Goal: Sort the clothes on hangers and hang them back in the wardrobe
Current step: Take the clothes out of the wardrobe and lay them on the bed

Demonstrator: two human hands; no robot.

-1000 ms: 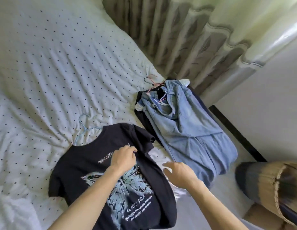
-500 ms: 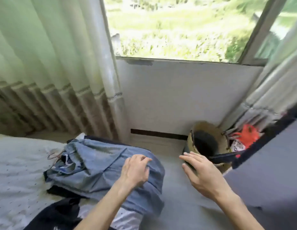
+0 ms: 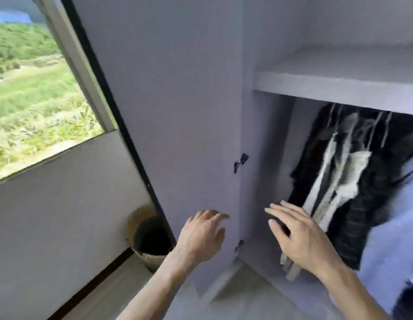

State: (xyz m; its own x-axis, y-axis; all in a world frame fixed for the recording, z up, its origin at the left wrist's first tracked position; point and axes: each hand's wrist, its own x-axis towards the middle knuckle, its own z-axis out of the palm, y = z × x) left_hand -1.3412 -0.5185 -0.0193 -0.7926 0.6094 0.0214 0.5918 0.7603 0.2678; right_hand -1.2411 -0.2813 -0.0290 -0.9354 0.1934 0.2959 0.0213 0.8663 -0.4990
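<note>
Now our left hand hovers before the smooth, pale wardrobe door, fingers loosely spread, holding nothing. Our right hand reaches with straight, parted fingers beside the dark striped clothes hanging under the flat shelf; we cannot tell whether they touch.

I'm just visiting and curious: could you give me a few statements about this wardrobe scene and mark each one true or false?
1. The left hand and the right hand both hold nothing. True.
2. The wardrobe door is closed. False: it stands open.
3. Some dark clothes hang below a shelf. True.
4. The woven basket sits on the shelf. False: it stands on the floor.
</note>
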